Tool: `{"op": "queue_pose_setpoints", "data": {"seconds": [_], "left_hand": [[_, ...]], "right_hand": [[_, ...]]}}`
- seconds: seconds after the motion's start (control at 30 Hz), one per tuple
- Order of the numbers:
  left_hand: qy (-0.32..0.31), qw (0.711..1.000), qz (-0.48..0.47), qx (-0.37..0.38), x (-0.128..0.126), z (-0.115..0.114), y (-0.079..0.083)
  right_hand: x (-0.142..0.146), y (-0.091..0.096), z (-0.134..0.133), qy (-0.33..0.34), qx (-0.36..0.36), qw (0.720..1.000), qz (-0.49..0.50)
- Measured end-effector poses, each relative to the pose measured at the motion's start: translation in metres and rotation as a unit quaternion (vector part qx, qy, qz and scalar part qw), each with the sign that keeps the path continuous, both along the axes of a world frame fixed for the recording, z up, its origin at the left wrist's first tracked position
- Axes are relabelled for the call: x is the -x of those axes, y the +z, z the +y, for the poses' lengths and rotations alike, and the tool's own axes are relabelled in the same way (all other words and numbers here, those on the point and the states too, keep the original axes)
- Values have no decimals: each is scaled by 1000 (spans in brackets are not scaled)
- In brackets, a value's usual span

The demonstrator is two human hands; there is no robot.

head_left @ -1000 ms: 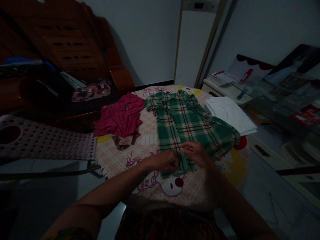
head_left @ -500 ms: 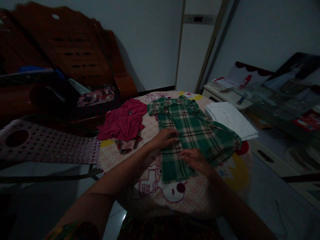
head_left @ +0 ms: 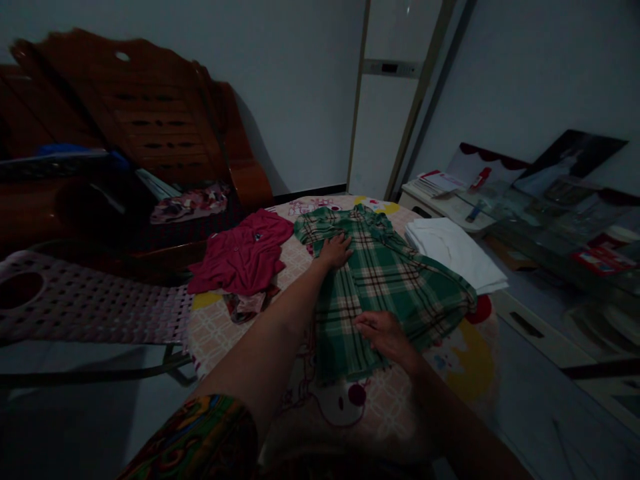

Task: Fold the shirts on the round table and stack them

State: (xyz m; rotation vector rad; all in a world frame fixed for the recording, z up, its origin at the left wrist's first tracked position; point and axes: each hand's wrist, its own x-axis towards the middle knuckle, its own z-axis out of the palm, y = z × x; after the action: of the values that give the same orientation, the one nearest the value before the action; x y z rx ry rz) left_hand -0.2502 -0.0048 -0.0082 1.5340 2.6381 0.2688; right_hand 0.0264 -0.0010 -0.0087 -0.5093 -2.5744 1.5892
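A green plaid shirt (head_left: 385, 267) with black and cream stripes lies spread on the round table, one side fanned out to the right. On its upper left part my left hand (head_left: 336, 252) rests flat, palm down, with the fingers apart. Lower down, my right hand (head_left: 387, 337) is at the shirt's front edge, fingers bent and drawn together on the fabric there. A crumpled magenta shirt (head_left: 243, 250) lies to the left, partly over a small patterned cloth (head_left: 247, 307). Folded white cloth (head_left: 453, 253) sits right of the plaid shirt.
A patterned cloth (head_left: 215, 333) covers the table. On the left stand a woven chair (head_left: 100, 293) and a carved wooden bench (head_left: 155, 133) with items on it. To the right is a glass-topped cabinet (head_left: 530, 220) holding papers and a picture. A tall white appliance (head_left: 383, 127) stands behind.
My left hand has moved up the plaid shirt, away from me, and flattened onto it. My right hand stays near the same spot on the front edge. The view has tilted slightly upward.
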Motion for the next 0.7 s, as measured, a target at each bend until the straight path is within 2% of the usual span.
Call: {"op": "queue_pose_setpoints", "data": {"seconds": [0.1, 0.2, 0.27, 0.33, 0.4, 0.47, 0.53, 0.6, 0.7], "left_hand": [[25, 999, -16, 22, 2, 5, 4], [21, 998, -33, 47, -2, 10, 12], [2, 999, -30, 33, -8, 12, 15], [-21, 1000, -24, 4, -15, 13, 14], [-37, 999, -26, -10, -22, 13, 11], [-49, 998, -36, -22, -27, 14, 8], [-56, 995, -55, -55, -30, 18, 8], [-53, 991, -80, -96, -33, 26, 10], [-36, 984, -103, -141, -40, 44, 15]], "right_hand": [[-1, -1, -2, 1, 6, 1000, 5], [-3, 1, 2, -14, 0, 1000, 14], [-4, 6, 12, -47, -32, 998, 41], [-7, 14, 31, -106, -98, 986, 85], [-13, 24, 55, -186, -189, 955, 132], [-23, 32, 80, -283, -292, 899, 164], [-34, 37, 101, -348, -379, 839, 178], [-46, 38, 116, -385, -428, 798, 179], [-61, 30, 127, -433, -444, 768, 159]]}}
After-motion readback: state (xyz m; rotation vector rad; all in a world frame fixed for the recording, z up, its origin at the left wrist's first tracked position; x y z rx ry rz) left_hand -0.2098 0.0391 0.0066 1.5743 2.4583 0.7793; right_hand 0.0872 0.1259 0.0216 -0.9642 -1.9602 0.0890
